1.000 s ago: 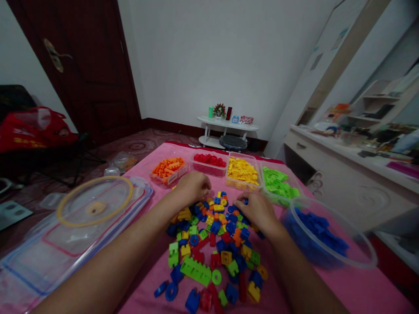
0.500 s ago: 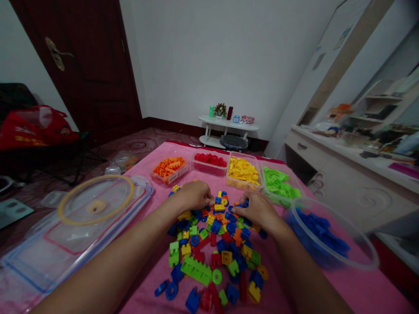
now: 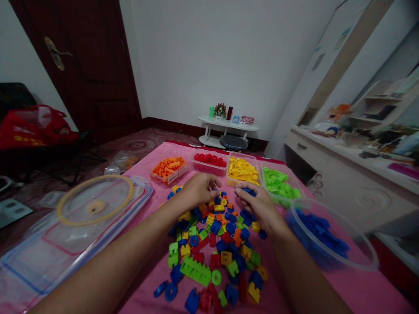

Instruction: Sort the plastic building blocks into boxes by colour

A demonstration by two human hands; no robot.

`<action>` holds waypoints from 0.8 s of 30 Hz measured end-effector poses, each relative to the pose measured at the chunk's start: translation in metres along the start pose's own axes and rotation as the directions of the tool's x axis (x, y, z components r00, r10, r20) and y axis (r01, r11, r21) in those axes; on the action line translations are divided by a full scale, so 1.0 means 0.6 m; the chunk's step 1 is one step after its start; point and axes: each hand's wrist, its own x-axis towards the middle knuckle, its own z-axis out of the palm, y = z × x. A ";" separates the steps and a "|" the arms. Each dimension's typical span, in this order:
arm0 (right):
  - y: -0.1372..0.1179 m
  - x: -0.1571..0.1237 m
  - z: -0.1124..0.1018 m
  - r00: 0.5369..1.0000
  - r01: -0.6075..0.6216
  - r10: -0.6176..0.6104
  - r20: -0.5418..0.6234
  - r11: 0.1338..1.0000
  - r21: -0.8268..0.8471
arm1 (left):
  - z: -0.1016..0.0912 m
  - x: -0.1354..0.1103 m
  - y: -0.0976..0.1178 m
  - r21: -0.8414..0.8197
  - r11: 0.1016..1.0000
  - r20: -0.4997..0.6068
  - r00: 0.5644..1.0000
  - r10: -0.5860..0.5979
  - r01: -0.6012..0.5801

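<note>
A heap of mixed plastic building blocks [image 3: 212, 244] in blue, red, yellow, green and orange lies on the pink cloth [image 3: 327, 288]. My left hand [image 3: 198, 189] hovers over the heap's far edge with its fingers curled, pinching a small blue piece. My right hand [image 3: 257, 205] is lifted just above the heap, its fingers closed on a blue block [image 3: 249, 191]. The two hands are close together, fingertips facing each other.
Sorted tubs stand at the back: orange [image 3: 168, 169], red [image 3: 209, 161], yellow [image 3: 242, 171], green [image 3: 278, 183]. A round clear bowl of blue blocks [image 3: 327, 237] stands at the right. Clear lids [image 3: 81, 218] are stacked at the left. A white dresser [image 3: 343, 183] is on the right.
Both hands have risen off the heap and come closer together. My right hand has picked up a blue block; my left has drawn back slightly with a small piece.
</note>
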 end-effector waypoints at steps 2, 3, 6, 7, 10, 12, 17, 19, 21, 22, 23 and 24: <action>-0.007 -0.006 0.012 0.990 -0.142 0.132 0.053 0.928 0.345 | -0.005 0.000 0.017 -0.155 0.982 -0.107 0.990 0.087 -0.104; -0.010 -0.009 0.017 0.978 -0.209 0.188 0.090 0.859 0.467 | -0.006 -0.001 0.027 -0.209 0.967 -0.152 0.982 0.114 -0.145; -0.016 -0.014 0.030 0.926 -0.370 0.317 0.203 0.662 0.652 | -0.008 -0.007 0.050 -0.285 0.936 -0.233 0.962 0.141 -0.206; -0.018 -0.016 0.033 0.911 -0.406 0.327 0.251 0.611 0.679 | -0.007 -0.010 0.054 -0.296 0.931 -0.239 0.960 0.144 -0.213; -0.020 -0.021 0.040 0.881 -0.473 0.285 0.378 0.514 0.715 | -0.001 -0.013 0.057 -0.300 0.928 -0.215 0.963 0.162 -0.223; -0.022 -0.025 0.047 0.869 -0.495 0.261 0.421 0.484 0.721 | 0.005 -0.014 0.055 -0.261 0.938 -0.199 0.964 0.177 -0.226; -0.037 -0.031 0.050 0.898 -0.439 0.277 0.342 0.542 0.717 | 0.010 -0.016 0.054 -0.235 0.934 -0.237 0.948 0.214 -0.270; -0.052 -0.029 0.030 0.945 -0.327 0.241 0.222 0.659 0.678 | 0.005 -0.016 0.057 -0.249 0.928 -0.246 0.945 0.218 -0.279; -0.073 -0.027 -0.006 0.988 -0.147 0.143 0.054 0.798 0.584 | 0.000 -0.015 0.059 -0.253 0.931 -0.233 0.950 0.207 -0.265; -0.086 -0.026 -0.028 0.996 -0.057 0.083 -0.028 0.856 0.513 | -0.002 -0.015 0.060 -0.250 0.934 -0.224 0.953 0.203 -0.257; -0.098 -0.027 -0.052 0.995 0.010 0.035 -0.096 0.901 0.433 | -0.003 -0.014 0.060 -0.244 0.936 -0.215 0.955 0.203 -0.254; -0.110 -0.027 -0.077 0.990 0.041 0.009 -0.138 0.936 0.350 | -0.004 -0.014 0.060 -0.234 0.939 -0.208 0.956 0.205 -0.253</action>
